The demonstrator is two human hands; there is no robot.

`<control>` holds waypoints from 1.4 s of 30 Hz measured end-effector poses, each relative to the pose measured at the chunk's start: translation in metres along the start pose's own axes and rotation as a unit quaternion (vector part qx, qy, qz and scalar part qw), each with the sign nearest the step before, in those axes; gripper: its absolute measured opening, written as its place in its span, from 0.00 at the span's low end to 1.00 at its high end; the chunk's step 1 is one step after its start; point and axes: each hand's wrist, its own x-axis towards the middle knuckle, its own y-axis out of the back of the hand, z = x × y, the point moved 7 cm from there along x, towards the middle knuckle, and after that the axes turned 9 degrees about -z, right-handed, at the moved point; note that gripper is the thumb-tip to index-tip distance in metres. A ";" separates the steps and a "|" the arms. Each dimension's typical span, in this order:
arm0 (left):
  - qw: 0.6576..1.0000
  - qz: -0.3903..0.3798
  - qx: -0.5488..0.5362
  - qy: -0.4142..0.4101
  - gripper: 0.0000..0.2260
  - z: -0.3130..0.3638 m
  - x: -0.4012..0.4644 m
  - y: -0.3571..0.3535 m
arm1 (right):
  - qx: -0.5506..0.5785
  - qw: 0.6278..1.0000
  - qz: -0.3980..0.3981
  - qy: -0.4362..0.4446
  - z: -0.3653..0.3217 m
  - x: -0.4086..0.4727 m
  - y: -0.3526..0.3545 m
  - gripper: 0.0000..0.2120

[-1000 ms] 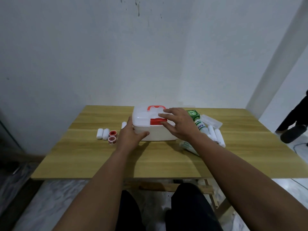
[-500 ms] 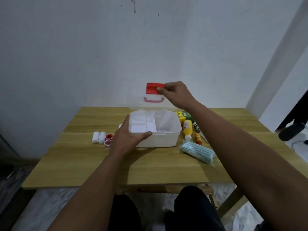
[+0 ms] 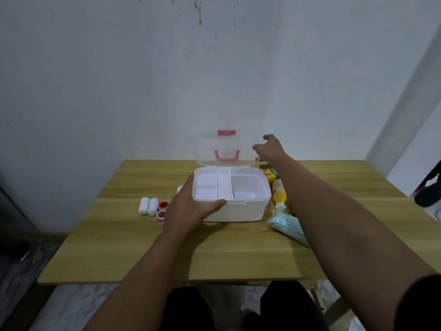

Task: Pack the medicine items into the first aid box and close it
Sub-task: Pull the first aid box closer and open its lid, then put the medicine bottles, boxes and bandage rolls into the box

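Your left hand [image 3: 191,209] grips near-left corner of first aid box [image 3: 236,204], fingers clamped on its rim, thumb along front. Box sits mid-counter [image 3: 143,254], trays bare. Mask pack [image 3: 286,225] and yellow bottle [image 3: 279,194] just right of box; gauze rolls [image 3: 148,206] and tape rolls [image 3: 162,210] left. Farther back, lid [image 3: 222,149] stands upright, your right hand [image 3: 269,149] beside its right edge, fingers spread, holding nothing.

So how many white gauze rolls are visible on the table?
2 clearly: white gauze rolls and side by side left of the first aid box. A third white item shows behind the left hand.
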 end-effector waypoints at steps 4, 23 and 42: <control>1.000 -0.003 -0.002 0.004 0.42 -0.001 0.001 -0.001 | 0.018 0.999 -0.021 -0.038 0.027 -0.003 0.006 0.27; 1.000 -0.005 0.000 -0.010 0.44 -0.006 0.004 -0.006 | -0.537 0.830 -0.146 0.028 0.057 0.013 0.021 0.34; 1.000 -0.019 -0.010 0.019 0.47 -0.004 0.004 -0.005 | -0.407 0.903 -0.105 0.091 -0.056 -0.039 0.075 0.33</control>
